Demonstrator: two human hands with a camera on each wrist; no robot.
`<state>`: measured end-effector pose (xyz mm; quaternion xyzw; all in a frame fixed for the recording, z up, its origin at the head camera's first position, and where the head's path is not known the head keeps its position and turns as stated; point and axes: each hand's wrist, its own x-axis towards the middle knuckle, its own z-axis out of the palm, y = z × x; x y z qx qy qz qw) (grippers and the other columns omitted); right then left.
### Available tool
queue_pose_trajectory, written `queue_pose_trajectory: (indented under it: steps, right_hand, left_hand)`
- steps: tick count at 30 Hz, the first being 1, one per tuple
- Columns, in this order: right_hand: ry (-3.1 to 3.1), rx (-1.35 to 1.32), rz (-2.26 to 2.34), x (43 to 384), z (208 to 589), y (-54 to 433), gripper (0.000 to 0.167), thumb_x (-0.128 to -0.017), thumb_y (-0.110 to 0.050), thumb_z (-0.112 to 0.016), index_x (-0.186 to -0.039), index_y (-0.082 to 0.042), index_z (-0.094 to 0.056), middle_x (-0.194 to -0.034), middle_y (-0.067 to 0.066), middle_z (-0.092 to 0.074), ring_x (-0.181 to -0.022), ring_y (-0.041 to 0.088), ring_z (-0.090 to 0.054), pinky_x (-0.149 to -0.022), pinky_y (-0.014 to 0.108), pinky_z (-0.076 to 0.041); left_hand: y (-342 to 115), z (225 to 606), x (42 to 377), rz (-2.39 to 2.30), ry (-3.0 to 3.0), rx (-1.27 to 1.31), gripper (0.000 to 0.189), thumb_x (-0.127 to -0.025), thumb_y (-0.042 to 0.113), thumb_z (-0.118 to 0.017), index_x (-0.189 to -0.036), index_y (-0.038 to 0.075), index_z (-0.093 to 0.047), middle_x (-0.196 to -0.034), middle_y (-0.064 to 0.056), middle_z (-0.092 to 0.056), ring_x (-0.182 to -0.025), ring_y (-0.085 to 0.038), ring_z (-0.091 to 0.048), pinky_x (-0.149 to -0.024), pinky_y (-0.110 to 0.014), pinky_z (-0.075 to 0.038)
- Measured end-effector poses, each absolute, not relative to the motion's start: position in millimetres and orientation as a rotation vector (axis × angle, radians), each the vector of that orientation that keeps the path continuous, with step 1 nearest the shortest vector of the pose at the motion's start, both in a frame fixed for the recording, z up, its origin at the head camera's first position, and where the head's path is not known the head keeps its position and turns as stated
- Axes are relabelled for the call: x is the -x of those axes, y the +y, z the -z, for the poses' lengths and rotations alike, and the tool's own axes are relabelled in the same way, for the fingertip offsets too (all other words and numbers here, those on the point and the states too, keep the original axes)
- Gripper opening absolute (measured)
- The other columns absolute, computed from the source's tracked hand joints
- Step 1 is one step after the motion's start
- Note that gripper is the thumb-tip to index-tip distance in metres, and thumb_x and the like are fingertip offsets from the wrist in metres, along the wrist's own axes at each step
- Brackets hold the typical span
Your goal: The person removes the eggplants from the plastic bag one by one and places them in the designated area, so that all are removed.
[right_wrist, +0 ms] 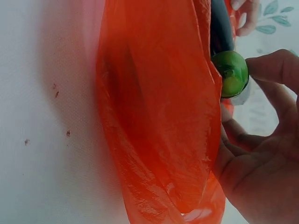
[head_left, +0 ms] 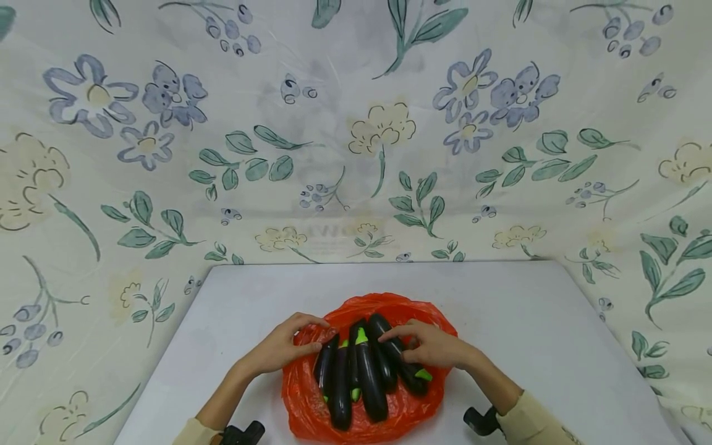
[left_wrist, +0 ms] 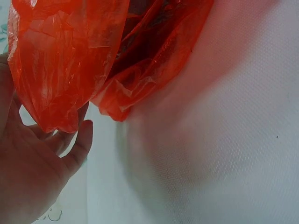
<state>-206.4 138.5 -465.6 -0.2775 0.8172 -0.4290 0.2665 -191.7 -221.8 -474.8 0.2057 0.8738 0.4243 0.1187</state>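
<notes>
Several dark, glossy eggplants (head_left: 368,377) with green caps lie side by side in a crumpled red plastic bag (head_left: 300,408), its rim spread around them. At the bag's left rim is my left hand (head_left: 286,343), fingers curled round the thin plastic (left_wrist: 60,70) and partly hidden behind it. Its thumb reaches toward the leftmost eggplant (head_left: 326,364). My right hand (head_left: 439,346) grips the rightmost eggplant (head_left: 392,343), index finger over its far side and thumb near its middle. In the right wrist view, that eggplant's green cap (right_wrist: 230,77) shows beside the thumb.
The bag stands on a white tabletop (head_left: 222,321), near its front edge. Behind and at the sides hangs a flower-patterned cloth (head_left: 345,204). Black wrist-camera mounts (head_left: 483,421) sit under both wrists. Small dark specks (right_wrist: 68,133) dot the table.
</notes>
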Motion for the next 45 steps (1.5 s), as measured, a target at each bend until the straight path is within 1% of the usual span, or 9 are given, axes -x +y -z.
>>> queue_pose_trajectory:
  steps: [6, 11, 16, 19, 23, 27, 34, 40, 45]
  right_hand:
    - [2.223, 0.776, 1.173, 206.5, 463.4, 139.1, 0.043, -0.092, -0.012, -0.064, -0.13, -0.033, -0.066, -0.119, 0.005, -0.053, -0.111, 0.027, -0.047, -0.083, 0.038, -0.053]
    - [2.254, 0.791, 1.195, 207.2, 458.1, 140.6, 0.044, -0.092, -0.011, -0.063, -0.13, -0.031, -0.066, -0.117, 0.006, -0.053, -0.109, 0.027, -0.047, -0.081, 0.037, -0.051]
    - [2.269, 0.78, 1.231, 208.2, 451.5, 144.2, 0.043, -0.092, -0.011, -0.063, -0.131, -0.029, -0.066, -0.126, 0.008, -0.05, -0.114, 0.031, -0.044, -0.085, 0.042, -0.052]
    - [2.285, 0.749, 1.253, 209.4, 445.5, 148.4, 0.043, -0.092, -0.011, -0.062, -0.131, -0.028, -0.065, -0.135, 0.011, -0.048, -0.115, 0.032, -0.048, -0.088, 0.045, -0.055]
    - [2.314, 0.682, 1.293, 212.8, 437.6, 157.3, 0.043, -0.093, -0.011, -0.062, -0.132, -0.029, -0.064, -0.135, 0.014, -0.047, -0.113, 0.035, -0.052, -0.087, 0.045, -0.057]
    - [2.349, 0.624, 1.349, 218.0, 432.9, 170.2, 0.042, -0.095, -0.011, -0.062, -0.134, -0.028, -0.063, -0.134, 0.014, -0.047, -0.12, 0.039, -0.049, -0.086, 0.046, -0.058]
    - [2.46, 0.543, 1.359, 228.8, 432.9, 196.4, 0.044, -0.094, -0.014, -0.061, -0.135, -0.031, -0.062, -0.138, 0.012, -0.046, -0.123, 0.037, -0.048, -0.086, 0.046, -0.057]
    - [2.523, 0.512, 1.374, 236.2, 435.5, 215.1, 0.044, -0.095, -0.013, -0.06, -0.138, -0.022, -0.06, -0.143, 0.018, -0.045, -0.123, 0.044, -0.048, -0.086, 0.05, -0.056]
    - [2.523, 0.442, 1.407, 244.7, 448.3, 228.2, 0.046, -0.095, -0.008, -0.058, -0.14, -0.015, -0.057, -0.147, 0.025, -0.043, -0.118, 0.044, -0.054, -0.085, 0.048, -0.058]
  left_hand:
    - [-221.1, 473.8, 190.9, -1.233, 2.564, -0.6, 0.037, -0.095, 0.029, -0.07, -0.131, 0.023, -0.063, -0.129, -0.011, -0.054, -0.117, -0.032, -0.052, -0.086, -0.041, -0.06]
    - [-221.1, 474.2, 191.4, -1.244, 2.55, -0.576, 0.038, -0.094, 0.028, -0.071, -0.131, 0.024, -0.063, -0.131, -0.012, -0.054, -0.118, -0.032, -0.052, -0.083, -0.038, -0.061]
    - [-221.6, 474.7, 191.7, -1.256, 2.543, -0.574, 0.038, -0.094, 0.028, -0.071, -0.13, 0.024, -0.063, -0.131, -0.012, -0.054, -0.118, -0.033, -0.051, -0.082, -0.036, -0.061]
    - [-221.7, 474.7, 191.7, -1.263, 2.541, -0.582, 0.037, -0.094, 0.028, -0.071, -0.13, 0.023, -0.063, -0.131, -0.012, -0.054, -0.118, -0.033, -0.051, -0.081, -0.035, -0.061]
    - [-221.8, 475.1, 191.3, -1.266, 2.539, -0.586, 0.037, -0.094, 0.028, -0.071, -0.13, 0.023, -0.063, -0.13, -0.012, -0.054, -0.117, -0.032, -0.052, -0.08, -0.034, -0.061]
    - [-222.2, 475.3, 190.9, -1.258, 2.545, -0.583, 0.037, -0.094, 0.028, -0.071, -0.13, 0.023, -0.063, -0.13, -0.011, -0.054, -0.117, -0.032, -0.052, -0.082, -0.035, -0.061]
    - [-222.7, 473.6, 189.9, -1.256, 2.541, -0.564, 0.037, -0.094, 0.029, -0.071, -0.13, 0.024, -0.063, -0.132, -0.012, -0.053, -0.119, -0.032, -0.051, -0.083, -0.037, -0.061]
    - [-223.2, 473.6, 189.8, -1.243, 2.559, -0.563, 0.037, -0.094, 0.03, -0.071, -0.13, 0.024, -0.063, -0.132, -0.012, -0.054, -0.12, -0.033, -0.051, -0.085, -0.04, -0.06]
    - [-223.4, 474.1, 190.3, -1.249, 2.558, -0.571, 0.037, -0.094, 0.029, -0.071, -0.13, 0.024, -0.063, -0.131, -0.012, -0.054, -0.12, -0.033, -0.052, -0.084, -0.039, -0.061]
